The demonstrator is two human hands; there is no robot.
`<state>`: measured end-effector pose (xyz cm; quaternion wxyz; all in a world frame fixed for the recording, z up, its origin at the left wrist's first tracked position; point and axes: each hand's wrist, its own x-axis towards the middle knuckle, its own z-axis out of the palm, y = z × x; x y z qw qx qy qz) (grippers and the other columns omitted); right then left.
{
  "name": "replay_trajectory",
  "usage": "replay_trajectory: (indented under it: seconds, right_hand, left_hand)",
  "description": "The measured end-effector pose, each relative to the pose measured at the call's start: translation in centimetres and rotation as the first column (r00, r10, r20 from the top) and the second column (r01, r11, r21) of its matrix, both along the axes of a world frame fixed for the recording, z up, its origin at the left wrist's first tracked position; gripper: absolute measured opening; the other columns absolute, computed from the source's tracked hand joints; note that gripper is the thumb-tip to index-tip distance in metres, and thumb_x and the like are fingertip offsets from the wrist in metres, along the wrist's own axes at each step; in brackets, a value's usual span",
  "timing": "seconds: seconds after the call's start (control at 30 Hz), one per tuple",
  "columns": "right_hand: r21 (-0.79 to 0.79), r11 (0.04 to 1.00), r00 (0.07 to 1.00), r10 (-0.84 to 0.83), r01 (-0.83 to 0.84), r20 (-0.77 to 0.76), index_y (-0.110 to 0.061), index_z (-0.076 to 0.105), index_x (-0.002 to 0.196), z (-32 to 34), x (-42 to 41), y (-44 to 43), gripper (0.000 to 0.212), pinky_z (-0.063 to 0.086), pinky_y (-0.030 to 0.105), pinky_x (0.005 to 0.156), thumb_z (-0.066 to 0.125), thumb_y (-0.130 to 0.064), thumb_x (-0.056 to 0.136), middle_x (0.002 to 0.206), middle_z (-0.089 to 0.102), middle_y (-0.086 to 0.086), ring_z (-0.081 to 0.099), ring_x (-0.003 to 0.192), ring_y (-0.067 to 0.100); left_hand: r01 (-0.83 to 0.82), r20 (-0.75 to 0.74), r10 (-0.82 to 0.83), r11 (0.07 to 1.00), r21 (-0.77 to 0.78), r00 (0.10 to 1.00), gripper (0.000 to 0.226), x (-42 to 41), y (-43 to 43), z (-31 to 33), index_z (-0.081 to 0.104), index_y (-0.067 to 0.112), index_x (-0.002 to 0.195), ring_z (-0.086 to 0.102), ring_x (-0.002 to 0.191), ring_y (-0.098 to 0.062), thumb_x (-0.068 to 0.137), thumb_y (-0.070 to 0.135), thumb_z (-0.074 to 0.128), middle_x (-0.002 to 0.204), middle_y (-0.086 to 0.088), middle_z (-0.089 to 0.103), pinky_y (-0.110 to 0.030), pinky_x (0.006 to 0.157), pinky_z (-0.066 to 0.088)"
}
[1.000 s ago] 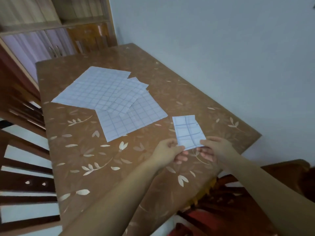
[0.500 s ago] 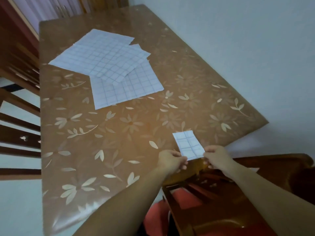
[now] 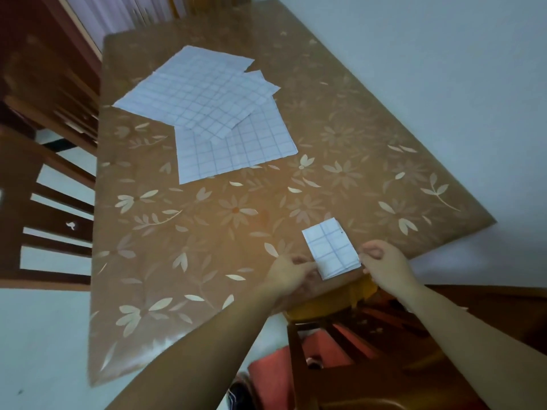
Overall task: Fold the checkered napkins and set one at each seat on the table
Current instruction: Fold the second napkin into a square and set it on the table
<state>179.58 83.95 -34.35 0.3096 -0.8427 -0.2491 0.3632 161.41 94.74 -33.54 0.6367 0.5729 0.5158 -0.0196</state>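
My left hand (image 3: 291,272) and right hand (image 3: 384,264) each pinched a near corner of the folded napkin (image 3: 331,248), to set it square at the surface (image 3: 207,261) edge by the chair (image 3: 293,350).

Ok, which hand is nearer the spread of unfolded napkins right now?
Left. The left hand pinches the near-left corner of the folded napkin, closer to the unfolded napkins; the right hand pinches the near-right corner, further out to the right.

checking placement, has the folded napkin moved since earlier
Yes: the folded napkin has come toward the table's near edge, away from the unfolded napkins.
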Motion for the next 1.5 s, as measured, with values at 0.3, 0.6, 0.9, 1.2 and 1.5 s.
replay_trajectory:
  seconds: [0.3,0.6,0.9,1.2,1.5]
  right_hand:
    - [-0.014,0.954,0.945,0.299,-0.3,0.132,-0.022,0.057,0.124,6.3,-4.4,4.6,0.031,0.044,0.021,0.065,0.059,-0.026,0.094,0.111,0.063,-0.005,0.06,0.095,0.014]
    - [-0.025,0.882,0.754,0.416,-0.471,0.509,-0.014,0.062,0.124,12.8,-20.1,11.8,0.037,0.044,0.029,0.091,0.064,-0.027,0.09,0.123,0.065,0.004,0.06,0.112,0.021]
    - [-0.017,0.885,0.721,0.391,-0.466,0.572,-0.025,0.059,0.124,18.6,-38.4,19.0,0.043,0.05,0.038,0.091,0.056,-0.044,0.085,0.128,0.062,-0.002,0.061,0.111,0.019]
    - [0.006,0.938,0.798,0.291,-0.346,0.528,-0.02,0.059,0.124,17.9,-43.5,27.5,0.039,0.045,0.031,0.085,0.058,-0.042,0.092,0.127,0.06,0.002,0.059,0.111,0.021]
    - [0.136,0.96,0.894,0.17,-0.245,0.414,-0.021,0.063,0.112,14.1,-44.3,38.6,0.021,0.039,0.025,0.079,0.053,-0.031,0.096,0.097,0.061,-0.014,0.054,0.088,0.011]
  left_hand:
    - [0.307,-0.201,-0.233,0.777,0.549,0.951,0.036,-5.6,6.8,6.9,0.063,0.02,0.122,0.063,0.099,-0.014,0.094,0.04,0.056,0.116,0.002,0.066,-0.029,0.086,0.053]
    - [0.437,-0.402,-0.18,0.485,0.757,0.898,0.043,-23.2,14.5,12.1,0.055,0.028,0.13,0.054,0.12,-0.02,0.09,0.044,0.056,0.133,0.001,0.058,-0.04,0.096,0.049]
    - [0.383,-0.368,-0.122,0.432,0.817,0.922,0.041,-42.2,21.2,16.5,0.054,0.029,0.13,0.058,0.114,-0.018,0.092,0.044,0.056,0.134,0.002,0.056,-0.035,0.089,0.055]
    - [0.371,-0.34,-0.151,0.419,0.828,0.928,0.04,-47.2,29.9,16.6,0.052,0.03,0.132,0.059,0.105,-0.014,0.094,0.043,0.056,0.127,0.005,0.059,-0.026,0.083,0.055]
    - [0.537,-0.451,-0.312,0.296,0.79,0.836,0.041,-43.6,41.9,17.5,0.053,0.029,0.131,0.056,0.113,-0.017,0.093,0.043,0.055,0.133,0.002,0.057,-0.036,0.091,0.054]
